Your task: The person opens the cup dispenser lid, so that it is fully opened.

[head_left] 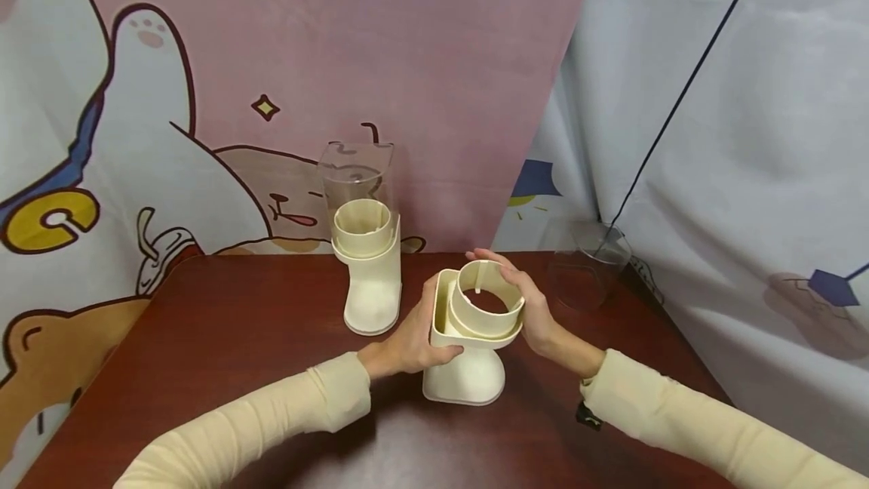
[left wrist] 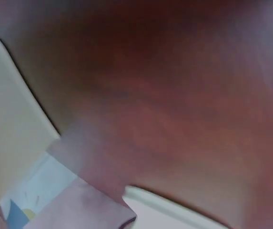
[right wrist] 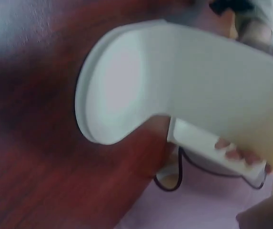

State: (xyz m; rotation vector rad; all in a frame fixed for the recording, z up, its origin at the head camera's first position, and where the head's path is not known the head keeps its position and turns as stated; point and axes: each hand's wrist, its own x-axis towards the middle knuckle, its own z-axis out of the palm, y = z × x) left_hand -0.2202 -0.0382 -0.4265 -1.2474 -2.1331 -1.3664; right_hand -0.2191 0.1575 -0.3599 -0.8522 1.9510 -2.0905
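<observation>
A cream appliance base (head_left: pixel 467 379) stands near the table's front, with a cream ring (head_left: pixel 486 300) seated in its square top. My left hand (head_left: pixel 409 339) grips the left side of that top, thumb along the front. My right hand (head_left: pixel 528 306) curls round the right side of the ring. The right wrist view is close and blurred: the cream base (right wrist: pixel 141 81) lies across the frame, and fingertips (right wrist: pixel 235 153) rest on a cream edge. The left wrist view shows only a blurred cream body (left wrist: pixel 10 129) and red-brown table (left wrist: pixel 174 95).
A second cream base (head_left: pixel 372 285) stands further back, carrying its own ring and a clear container (head_left: pixel 356 172). A clear cup (head_left: pixel 587 269) sits at the back right by the grey curtain. The dark red table (head_left: pixel 224 338) meets a printed pink backdrop.
</observation>
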